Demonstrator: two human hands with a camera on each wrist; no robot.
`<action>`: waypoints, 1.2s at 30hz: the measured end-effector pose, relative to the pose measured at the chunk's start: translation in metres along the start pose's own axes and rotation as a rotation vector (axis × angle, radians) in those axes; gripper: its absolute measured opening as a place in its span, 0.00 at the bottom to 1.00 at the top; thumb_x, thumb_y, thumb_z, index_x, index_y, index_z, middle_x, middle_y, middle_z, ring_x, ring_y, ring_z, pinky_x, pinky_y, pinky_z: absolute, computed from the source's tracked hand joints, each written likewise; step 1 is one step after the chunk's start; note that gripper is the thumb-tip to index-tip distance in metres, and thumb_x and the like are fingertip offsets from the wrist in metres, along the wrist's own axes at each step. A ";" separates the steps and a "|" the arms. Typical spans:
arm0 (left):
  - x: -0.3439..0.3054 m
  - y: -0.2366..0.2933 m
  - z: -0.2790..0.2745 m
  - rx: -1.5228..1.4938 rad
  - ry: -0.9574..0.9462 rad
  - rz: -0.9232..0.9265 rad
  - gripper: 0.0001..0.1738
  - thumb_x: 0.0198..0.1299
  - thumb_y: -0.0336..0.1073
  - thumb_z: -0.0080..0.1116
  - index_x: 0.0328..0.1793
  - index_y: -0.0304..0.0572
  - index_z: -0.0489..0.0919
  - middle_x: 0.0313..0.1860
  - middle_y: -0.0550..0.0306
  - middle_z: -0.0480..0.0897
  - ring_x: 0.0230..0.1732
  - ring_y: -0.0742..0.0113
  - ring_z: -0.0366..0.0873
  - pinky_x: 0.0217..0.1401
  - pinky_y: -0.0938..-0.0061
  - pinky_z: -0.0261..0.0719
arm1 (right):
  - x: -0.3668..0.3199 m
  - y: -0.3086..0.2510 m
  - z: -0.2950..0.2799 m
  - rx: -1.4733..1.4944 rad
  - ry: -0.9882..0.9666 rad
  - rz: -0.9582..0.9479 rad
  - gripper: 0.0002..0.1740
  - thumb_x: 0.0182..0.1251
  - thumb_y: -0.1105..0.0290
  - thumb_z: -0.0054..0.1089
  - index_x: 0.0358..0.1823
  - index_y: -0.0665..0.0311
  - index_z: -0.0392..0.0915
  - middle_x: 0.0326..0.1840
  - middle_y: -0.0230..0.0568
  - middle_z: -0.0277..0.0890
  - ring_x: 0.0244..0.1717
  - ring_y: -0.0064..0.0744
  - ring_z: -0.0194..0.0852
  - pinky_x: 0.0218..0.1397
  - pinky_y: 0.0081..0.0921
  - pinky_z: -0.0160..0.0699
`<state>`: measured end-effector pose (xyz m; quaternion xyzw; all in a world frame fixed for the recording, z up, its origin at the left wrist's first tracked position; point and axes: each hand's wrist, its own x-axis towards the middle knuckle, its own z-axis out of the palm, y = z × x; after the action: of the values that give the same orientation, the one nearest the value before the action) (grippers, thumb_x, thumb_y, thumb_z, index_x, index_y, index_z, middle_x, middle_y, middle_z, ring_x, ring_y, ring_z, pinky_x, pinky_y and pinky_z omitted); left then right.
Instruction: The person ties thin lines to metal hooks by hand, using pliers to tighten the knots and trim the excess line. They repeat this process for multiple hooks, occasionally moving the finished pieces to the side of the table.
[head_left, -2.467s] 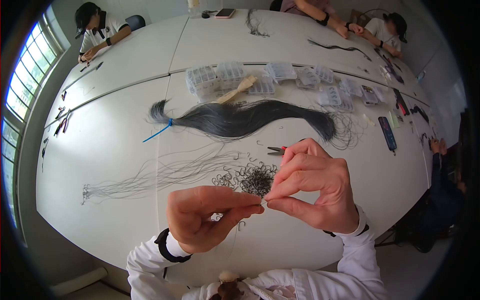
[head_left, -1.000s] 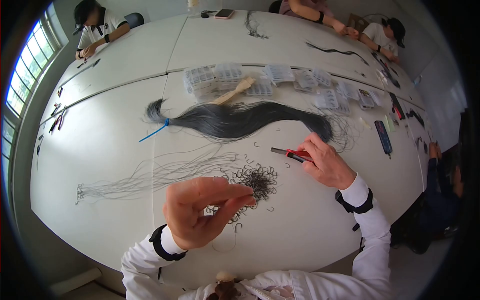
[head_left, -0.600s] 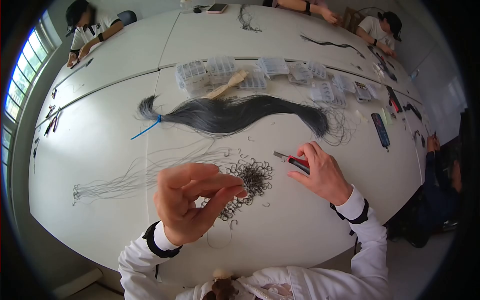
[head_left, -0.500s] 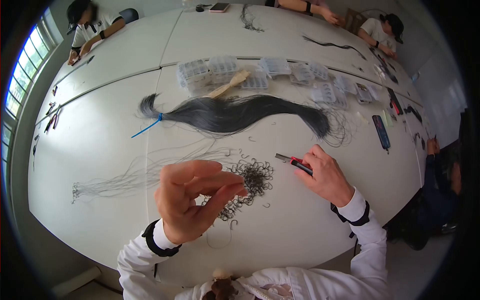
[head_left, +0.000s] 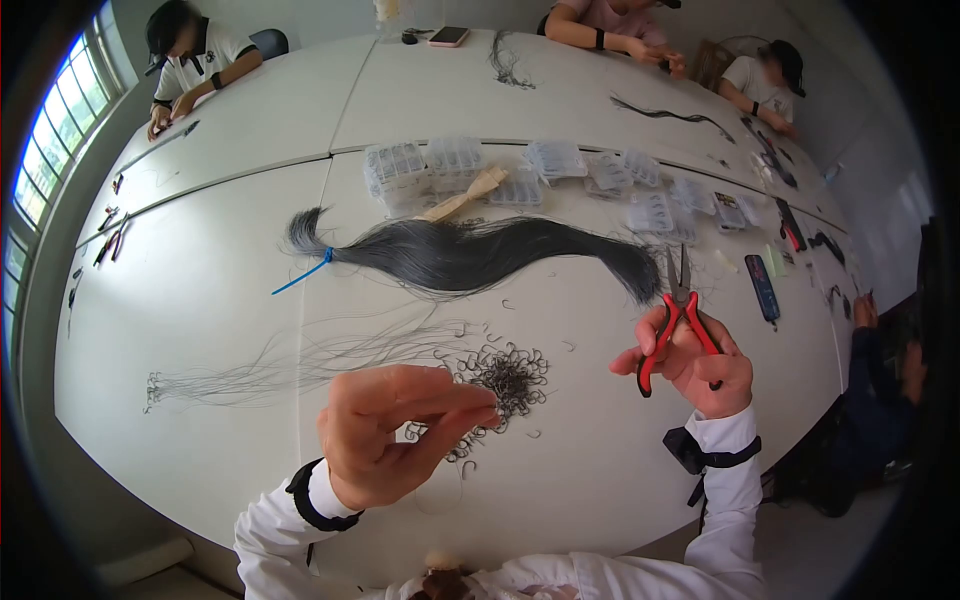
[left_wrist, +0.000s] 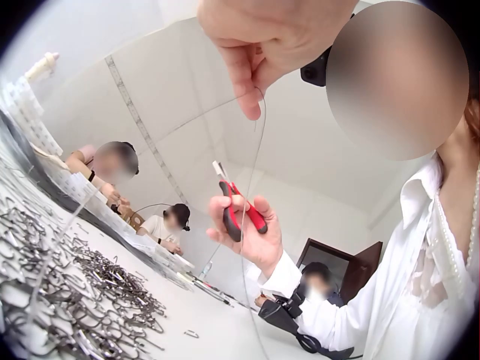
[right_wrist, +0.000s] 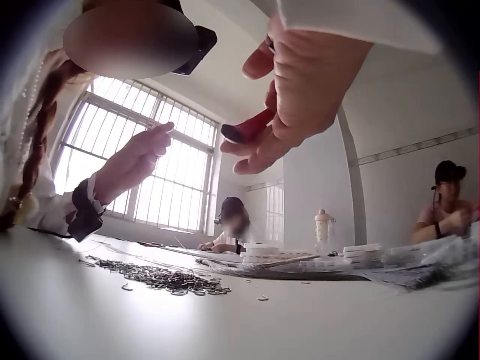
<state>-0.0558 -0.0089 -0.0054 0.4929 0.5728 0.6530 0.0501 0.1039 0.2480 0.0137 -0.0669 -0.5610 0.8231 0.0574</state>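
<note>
My left hand (head_left: 400, 430) is raised over the near table, thumb and fingertips pinched together. In the left wrist view a thin line (left_wrist: 258, 150) loops out from those fingertips and trails down. My right hand (head_left: 715, 380) holds red-and-black needle-nose pliers (head_left: 682, 295), their tips pointing away and a little apart, handles spread across the fingers. Just beyond the left fingertips lies a pile of small dark fish hooks (head_left: 512, 375). To the left, long thin lines (head_left: 250, 375) lie spread out, with a cluster of hooks (head_left: 154, 388) at their far end.
A bundle of dark grey strands (head_left: 470, 258), tied with a blue tie (head_left: 302, 277), lies across the table. Behind it stand clear compartment boxes (head_left: 395, 170). A dark phone-like item (head_left: 762, 288) lies at the right, more pliers (head_left: 118, 240) at the left. Other people sit around the table.
The right hand left the left fingertips, took up the pliers from the table beside the hooks, then lifted them to the right and turned them tips-away. The left hand kept its pinch.
</note>
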 end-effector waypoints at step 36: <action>0.005 0.008 -0.010 -0.056 0.026 -0.035 0.16 0.48 0.15 0.65 0.43 0.28 0.74 0.35 0.49 0.86 0.38 0.65 0.86 0.41 0.77 0.84 | 0.007 -0.013 0.050 -1.412 0.005 -0.687 0.26 0.26 0.76 0.56 0.37 0.66 0.81 0.32 0.39 0.74 0.29 0.36 0.71 0.35 0.30 0.70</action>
<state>-0.0611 -0.0151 0.0055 0.4726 0.5634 0.6743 0.0677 0.0881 0.2080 0.0435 0.0876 -0.9407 0.2076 0.2538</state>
